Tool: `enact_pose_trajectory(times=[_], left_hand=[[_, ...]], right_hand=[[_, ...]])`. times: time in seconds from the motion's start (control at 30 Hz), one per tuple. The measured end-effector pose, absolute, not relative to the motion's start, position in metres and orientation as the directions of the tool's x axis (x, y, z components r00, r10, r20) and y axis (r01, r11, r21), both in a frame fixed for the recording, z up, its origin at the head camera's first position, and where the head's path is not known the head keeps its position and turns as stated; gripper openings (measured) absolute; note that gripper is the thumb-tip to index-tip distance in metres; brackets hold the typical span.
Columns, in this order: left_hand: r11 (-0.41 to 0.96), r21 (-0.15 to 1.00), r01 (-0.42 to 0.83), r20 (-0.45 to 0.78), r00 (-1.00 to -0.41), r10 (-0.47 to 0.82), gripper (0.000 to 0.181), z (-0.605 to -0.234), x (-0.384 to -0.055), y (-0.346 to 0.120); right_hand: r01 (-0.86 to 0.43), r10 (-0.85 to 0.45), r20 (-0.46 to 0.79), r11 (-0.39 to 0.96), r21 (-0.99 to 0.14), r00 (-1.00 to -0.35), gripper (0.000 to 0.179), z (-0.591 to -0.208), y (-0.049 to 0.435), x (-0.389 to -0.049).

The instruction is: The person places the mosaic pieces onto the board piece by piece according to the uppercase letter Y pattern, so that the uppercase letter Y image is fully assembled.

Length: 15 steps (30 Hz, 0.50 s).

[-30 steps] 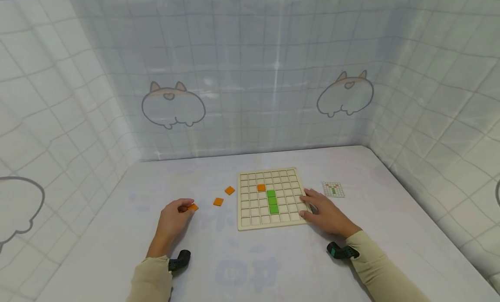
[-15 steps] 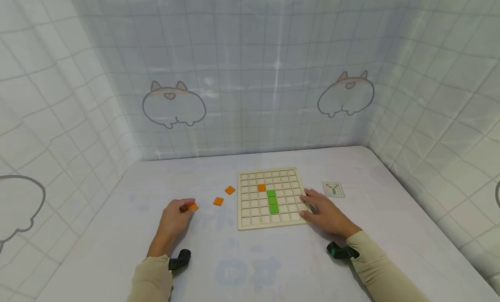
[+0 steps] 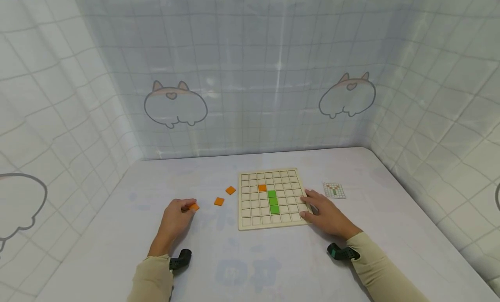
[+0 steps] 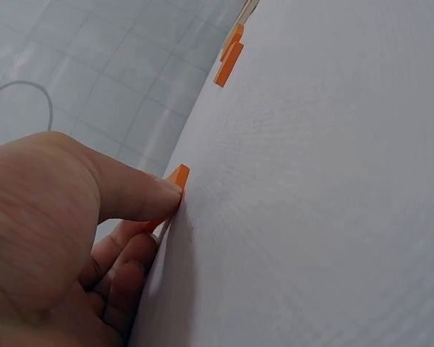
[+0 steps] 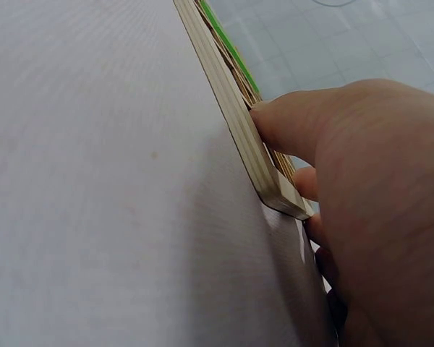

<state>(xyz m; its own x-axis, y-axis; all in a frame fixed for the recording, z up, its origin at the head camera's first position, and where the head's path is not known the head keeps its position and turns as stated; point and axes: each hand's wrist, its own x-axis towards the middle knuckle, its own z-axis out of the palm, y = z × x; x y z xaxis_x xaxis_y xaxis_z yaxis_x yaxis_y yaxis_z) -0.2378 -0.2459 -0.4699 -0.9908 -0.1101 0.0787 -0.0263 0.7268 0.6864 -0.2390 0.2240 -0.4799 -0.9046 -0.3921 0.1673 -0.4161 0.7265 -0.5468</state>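
In the head view, the left hand (image 3: pixel 175 221) pinches an orange tile (image 3: pixel 195 207) between thumb and fingers, low over the table (image 3: pixel 215 250). Just right of that grip, a loose orange tile (image 3: pixel 219 201) lies on the table; a second loose tile (image 3: pixel 231 190) lies near it, farther right and farther from the person. Right of both is the gridded board (image 3: pixel 240 202). The right hand (image 3: pixel 328 215) rests on the board's right side, thumb and forefinger spread apart on the rim. Left of those fingers, three green tiles (image 3: pixel 273 201) stand in one column, and a set orange tile (image 3: pixel 262 188) sits diagonally beyond the column's top, on its left. A small patterned card (image 3: pixel 334 190) lies just beyond the right hand, to its right. Each wrist wears a black band.

In the left wrist view, the thumb presses the pinched tile's face, with other fingers curled below. Whether the tile touches the table, I cannot tell. The two loose tiles lie well beyond the grip, overlapping in sight.

In the right wrist view, the thumb touches the board's top near a rounded corner; the other fingers are partly hidden. A green edge shows beyond the thumb.
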Motion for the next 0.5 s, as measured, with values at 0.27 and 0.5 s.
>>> enact_pose_trajectory(times=[0.27,0.5], left_hand=[[0.734,0.678,-0.024,0.087,-0.99,-0.112,0.034,-0.4719,-0.2398,-0.2478],[0.736,0.676,0.019,0.136,-0.986,-0.1,0.029,-0.4718,-0.2366,-0.2476]], right_hand=[[-0.418,-0.39,0.172,0.729,-0.542,-0.905,0.062,-0.4818,0.2241,-0.2381],[-0.413,-0.386,0.169,0.734,-0.539,-0.907,0.062,-0.4815,0.2235,-0.2384]])
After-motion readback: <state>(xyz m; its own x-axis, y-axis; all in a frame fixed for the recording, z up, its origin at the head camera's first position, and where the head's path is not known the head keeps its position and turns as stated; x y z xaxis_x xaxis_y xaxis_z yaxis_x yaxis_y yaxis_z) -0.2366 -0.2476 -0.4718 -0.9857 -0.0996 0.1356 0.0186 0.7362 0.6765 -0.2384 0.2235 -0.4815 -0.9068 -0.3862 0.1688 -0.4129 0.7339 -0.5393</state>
